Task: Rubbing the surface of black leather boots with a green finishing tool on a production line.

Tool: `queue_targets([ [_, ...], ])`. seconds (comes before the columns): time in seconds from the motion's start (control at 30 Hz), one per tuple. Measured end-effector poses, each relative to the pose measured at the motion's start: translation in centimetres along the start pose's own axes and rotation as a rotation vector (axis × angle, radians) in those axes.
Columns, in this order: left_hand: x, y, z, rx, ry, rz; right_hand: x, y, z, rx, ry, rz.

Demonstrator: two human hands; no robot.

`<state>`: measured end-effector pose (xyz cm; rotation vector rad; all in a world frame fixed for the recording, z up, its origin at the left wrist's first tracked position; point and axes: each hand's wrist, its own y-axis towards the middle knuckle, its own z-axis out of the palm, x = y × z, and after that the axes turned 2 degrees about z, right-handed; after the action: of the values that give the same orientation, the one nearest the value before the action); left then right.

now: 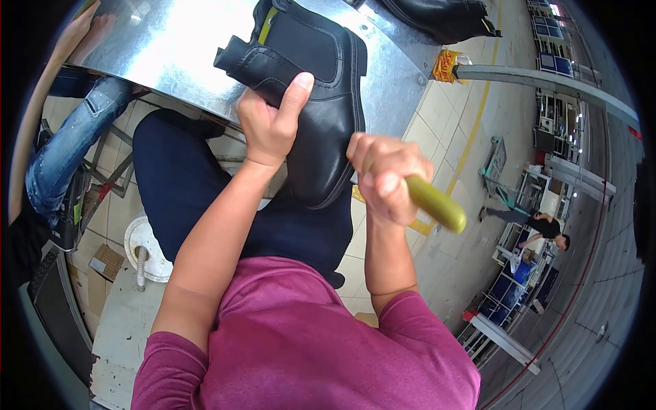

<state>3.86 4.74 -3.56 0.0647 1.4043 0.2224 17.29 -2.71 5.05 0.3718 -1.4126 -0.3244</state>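
The black ankle boot (311, 102) stands propped at the near edge of the shiny metal bench (171, 48), toe pointing down toward the person's lap. It looks like smooth leather, so probably fairly stiff at toe and heel but soft at the elastic side panel, of moderate weight and a little slippery; the heel and ankle area seems the surest place to hold. The left hand (270, 123) grips it there, fingers clamped round the back, thumb up the side. The right hand (383, 174) is closed in a fist on a tool with a yellow-green handle (437, 203), its working end hidden, just beside the toe. A second boot (444, 17) lies farther back
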Motion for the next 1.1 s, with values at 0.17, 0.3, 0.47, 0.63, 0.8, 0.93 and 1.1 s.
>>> queue_targets([
  [0.17,-0.5,-0.2,0.4,0.027,-0.022,-0.019,0.8,-2.5,1.9,0.026,-0.19,-0.131],
  [0.3,0.1,-0.2,0.2,-0.022,-0.025,0.009,1.0,-4.1,3.7,0.169,-0.468,-0.21],
  [0.47,-0.2,-0.2,0.3,-0.02,-0.017,-0.019,1.2,-7.3,4.9,0.133,-0.126,0.081],
  [0.63,0.0,-0.1,0.6,-0.045,-0.002,0.039,2.9,-8.0,4.8,-0.222,-0.034,0.268],
  [0.8,-0.2,0.1,0.4,-0.018,-0.006,0.024,4.3,-1.7,3.2,-0.609,-0.045,0.138],
  [0.93,-0.4,0.0,0.6,0.002,0.022,0.042,3.0,0.5,2.8,-0.83,-0.017,0.204],
  [1.1,0.3,0.0,0.1,0.0,0.008,0.026,1.4,0.7,3.7,-0.833,-0.162,0.222],
])
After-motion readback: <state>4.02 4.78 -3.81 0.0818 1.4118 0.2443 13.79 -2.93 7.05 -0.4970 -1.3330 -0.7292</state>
